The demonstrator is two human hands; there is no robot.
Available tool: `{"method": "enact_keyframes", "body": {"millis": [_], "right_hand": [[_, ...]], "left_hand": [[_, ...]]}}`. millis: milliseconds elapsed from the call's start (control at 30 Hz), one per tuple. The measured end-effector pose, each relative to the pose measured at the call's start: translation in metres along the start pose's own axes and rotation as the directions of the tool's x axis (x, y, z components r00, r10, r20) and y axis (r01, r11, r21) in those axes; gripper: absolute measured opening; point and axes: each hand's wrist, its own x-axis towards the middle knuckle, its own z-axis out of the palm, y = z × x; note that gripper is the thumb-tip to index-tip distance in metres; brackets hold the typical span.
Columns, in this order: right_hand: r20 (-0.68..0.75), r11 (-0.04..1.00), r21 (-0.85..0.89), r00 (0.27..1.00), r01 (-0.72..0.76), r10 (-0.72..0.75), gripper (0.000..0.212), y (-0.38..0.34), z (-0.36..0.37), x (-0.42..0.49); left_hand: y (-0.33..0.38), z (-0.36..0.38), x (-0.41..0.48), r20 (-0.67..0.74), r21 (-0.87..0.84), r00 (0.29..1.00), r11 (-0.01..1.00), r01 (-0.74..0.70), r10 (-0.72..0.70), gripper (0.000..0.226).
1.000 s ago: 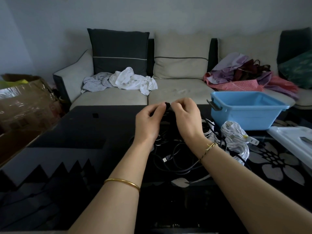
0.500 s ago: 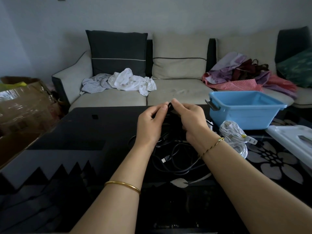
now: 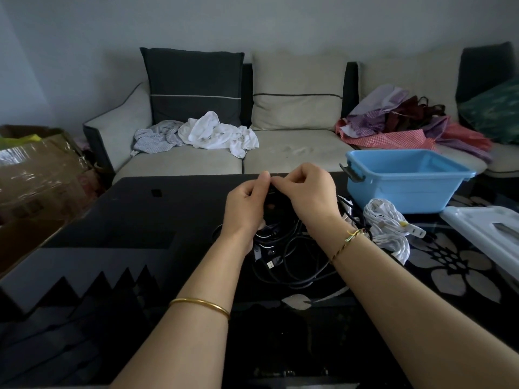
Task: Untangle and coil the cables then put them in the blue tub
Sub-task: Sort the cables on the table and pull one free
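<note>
While the black cables (image 3: 295,256) lie in a loose snarl on the dark table (image 3: 140,220), the step in hand looks like the untangling itself, at its very start. The left hand (image 3: 247,203) and the right hand (image 3: 309,195) meet just above the heap, fingertips nearly touching. Each pinches a dark strand between thumb and curled fingers, with the other fingers tucked in. Only a short bit of that strand shows between them, so I cannot tell whether they hold a knot, a plug or a plain run of cord. Below the wrists the loops cross one another, and a small connector lies among them.

Just to the right of the snarl sit the white cables (image 3: 387,228), bunched and touching the black ones at their edge. The blue tub (image 3: 407,181) stands behind them, near the table's far right side, and no cable is visible in the part of it that shows.

Next, I judge, the pinched strand must be drawn free of the crossings, slowly, so that it does not tighten them. After that it can be wound into a coil and carried over to the tub.
</note>
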Motion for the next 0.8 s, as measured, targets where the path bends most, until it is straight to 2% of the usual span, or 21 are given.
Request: {"method": "enact_keyframes", "body": {"millis": [167, 267, 400, 467, 633, 800], "right_hand": [[0.036, 0.997, -0.076, 0.999, 0.012, -0.009, 0.017, 0.006, -0.001, 0.005], [0.066, 1.000, -0.013, 0.998, -0.012, 0.012, 0.016, 0.011, -0.004, 0.007], [0.102, 0.996, 0.079, 0.994, -0.039, 0.031, 0.018, 0.012, -0.009, 0.006], [0.151, 0.995, 0.091, 0.988, -0.036, 0.022, 0.008, 0.012, -0.011, 0.004], [0.237, 0.981, -0.129, 0.966, 0.142, -0.108, 0.009, 0.008, -0.017, -0.003], [0.281, 0.843, -0.398, 0.923, 0.361, -0.263, 0.012, -0.002, -0.012, -0.011]], "left_hand": [[-0.002, -0.004, 0.000, 0.118, -0.006, 0.992, 0.999, 0.035, -0.034, 0.026], [-0.003, -0.006, 0.001, 0.161, -0.020, 0.985, 0.997, 0.069, -0.065, 0.021], [-0.002, -0.008, 0.004, 0.073, -0.050, 0.995, 0.996, 0.075, -0.071, 0.015], [-0.001, -0.010, 0.010, -0.004, -0.098, 0.998, 0.993, 0.068, -0.069, 0.016], [0.001, -0.016, 0.015, -0.040, -0.173, 0.997, 0.983, 0.065, -0.073, 0.006], [0.000, -0.020, 0.016, -0.028, -0.176, 0.999, 0.984, 0.036, -0.042, 0.018]]}}
